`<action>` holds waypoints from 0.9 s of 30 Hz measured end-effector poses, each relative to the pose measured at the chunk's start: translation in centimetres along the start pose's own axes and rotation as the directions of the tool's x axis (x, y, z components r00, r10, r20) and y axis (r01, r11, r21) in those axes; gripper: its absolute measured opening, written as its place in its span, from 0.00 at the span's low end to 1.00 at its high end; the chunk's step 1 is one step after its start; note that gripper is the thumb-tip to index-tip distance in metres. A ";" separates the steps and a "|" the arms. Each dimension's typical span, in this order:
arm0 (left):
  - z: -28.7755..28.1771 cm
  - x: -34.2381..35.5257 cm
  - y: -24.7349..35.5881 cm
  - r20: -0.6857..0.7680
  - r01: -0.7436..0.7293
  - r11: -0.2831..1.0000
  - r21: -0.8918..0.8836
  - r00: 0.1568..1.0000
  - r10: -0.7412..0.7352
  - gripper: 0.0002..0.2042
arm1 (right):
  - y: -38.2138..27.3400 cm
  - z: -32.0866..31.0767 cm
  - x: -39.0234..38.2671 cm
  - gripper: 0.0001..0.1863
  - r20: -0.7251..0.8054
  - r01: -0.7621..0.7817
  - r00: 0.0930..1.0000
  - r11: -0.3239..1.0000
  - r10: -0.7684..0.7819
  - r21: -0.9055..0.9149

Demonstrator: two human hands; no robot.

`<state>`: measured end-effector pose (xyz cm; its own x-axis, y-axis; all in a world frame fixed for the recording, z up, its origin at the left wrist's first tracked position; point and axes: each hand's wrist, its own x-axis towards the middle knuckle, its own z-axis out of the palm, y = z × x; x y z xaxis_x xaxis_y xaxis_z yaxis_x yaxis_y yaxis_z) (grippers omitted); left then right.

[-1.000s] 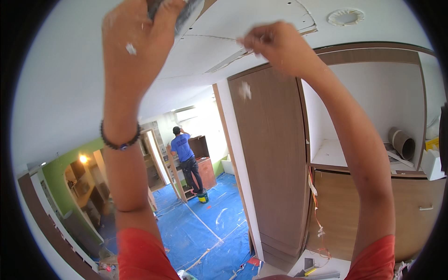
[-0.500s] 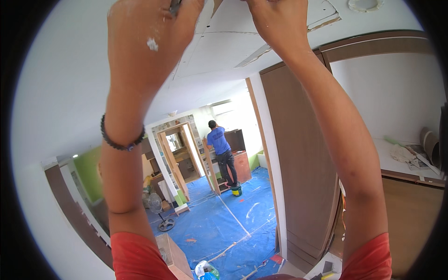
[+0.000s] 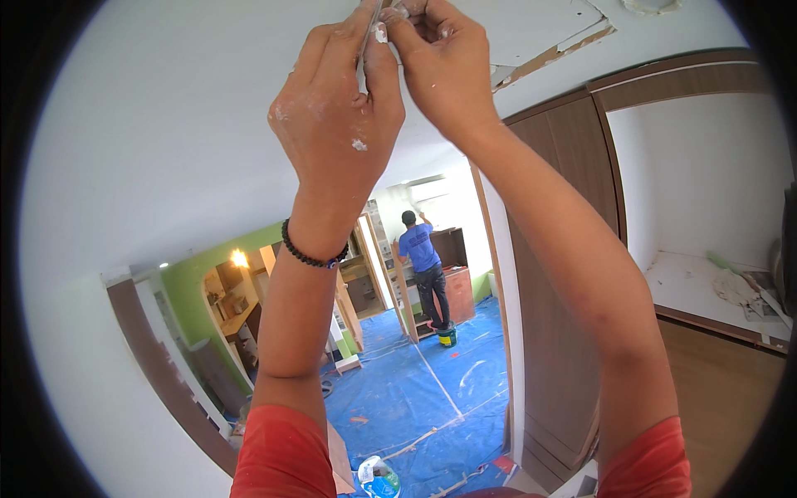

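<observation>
Both my arms reach up to the white ceiling (image 3: 191,108). My left hand (image 3: 336,108), flecked with white compound, is closed on a thin flat grey tool (image 3: 363,70) seen nearly edge-on; its far end runs out of the top of the picture. Right beside it, my right hand (image 3: 448,70) has its fingers curled, thumb and fingertips pinched together against the tool's upper part. White smears show on those fingertips, and what they pinch is hidden. Right of my hands, a cut seam with a rough brown edge (image 3: 556,56) crosses the ceiling.
A brown wardrobe (image 3: 556,216) rises at the right, with an open white compartment (image 3: 697,183). Blue sheeting (image 3: 398,390) covers the floor, where a white tub (image 3: 378,478) stands. Farther off, a person in blue (image 3: 419,249) stands on a dark bucket (image 3: 447,335).
My hands have come down from the ceiling's cut area and met; the left moved right, the right moved left. The view has turned slightly left. The co-worker's arm is raised higher.
</observation>
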<state>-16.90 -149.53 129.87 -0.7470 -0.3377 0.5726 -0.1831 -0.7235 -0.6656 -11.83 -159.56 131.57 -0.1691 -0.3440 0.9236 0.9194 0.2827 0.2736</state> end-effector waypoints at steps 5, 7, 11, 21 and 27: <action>-0.4 0.7 -0.1 0.070 -0.008 1.000 0.025 0.998 0.006 0.14 | 0.7 -0.4 -0.3 0.09 -0.073 -0.040 0.996 0.999 0.042 0.026; -0.5 0.6 0.5 0.095 0.049 0.998 0.033 0.994 -0.052 0.14 | 0.7 -0.1 -0.4 0.10 -0.052 -0.076 0.995 0.988 0.084 0.137; 0.5 0.3 0.6 0.047 0.026 0.999 0.041 0.999 -0.028 0.14 | 1.1 0.4 -0.8 0.13 0.066 -0.216 0.976 0.942 0.206 0.258; 1.3 0.9 1.1 0.072 -0.016 0.995 0.094 0.997 0.009 0.13 | 1.9 0.3 0.1 0.14 0.244 -0.407 0.913 0.707 0.326 0.578; 1.6 0.9 1.9 0.091 -0.028 0.972 0.232 0.996 0.007 0.13 | 2.3 0.5 0.4 0.13 0.296 -0.471 0.881 0.627 0.368 0.620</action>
<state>-16.90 -152.19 129.91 -0.6873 -0.3958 0.6090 -0.0087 -0.8339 -0.5518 -9.94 -158.58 132.66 0.0846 0.0659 0.9942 0.4360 0.8948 -0.0964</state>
